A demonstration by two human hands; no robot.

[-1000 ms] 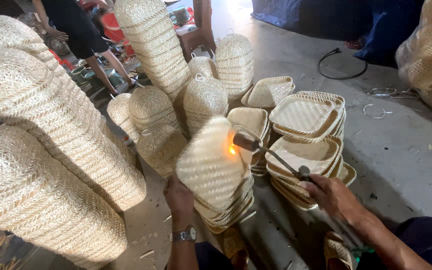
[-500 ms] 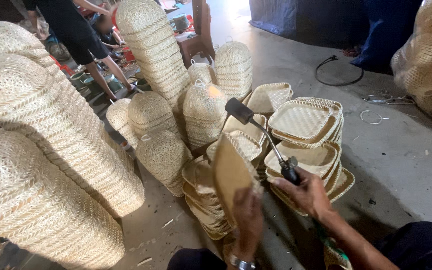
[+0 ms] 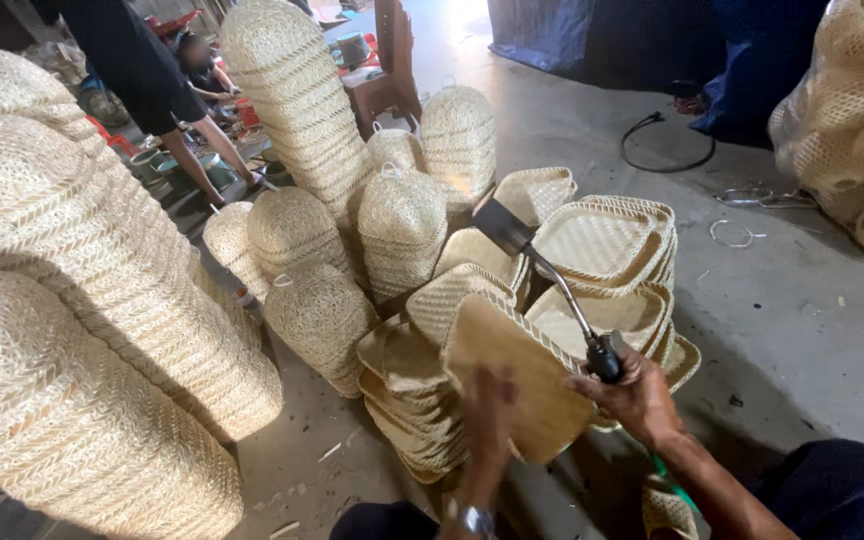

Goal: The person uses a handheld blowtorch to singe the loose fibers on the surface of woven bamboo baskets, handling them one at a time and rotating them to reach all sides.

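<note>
Left hand (image 3: 489,412) grips a flat woven bamboo tray (image 3: 512,385), fingers clamped on its near edge, motion-blurred, above a stack of trays (image 3: 414,410). Right hand (image 3: 638,395) is closed around the gas torch (image 3: 552,285), nozzle up by square baskets (image 3: 602,245). Netted bag of baskets (image 3: 852,120) far right, cut off by the frame. Bystander's legs (image 3: 187,150) top left, torso out of view.

The single head-worn view looks steeply down and forward from the person's own eye level, close over the left hand (image 3: 487,420) and right hand (image 3: 637,395) at the bottom edge. It faces out across the grey concrete floor (image 3: 802,320) toward tall stacks of pale woven bamboo baskets (image 3: 102,300) rising near on the left. Being the only view, it shares nothing with another.
</note>
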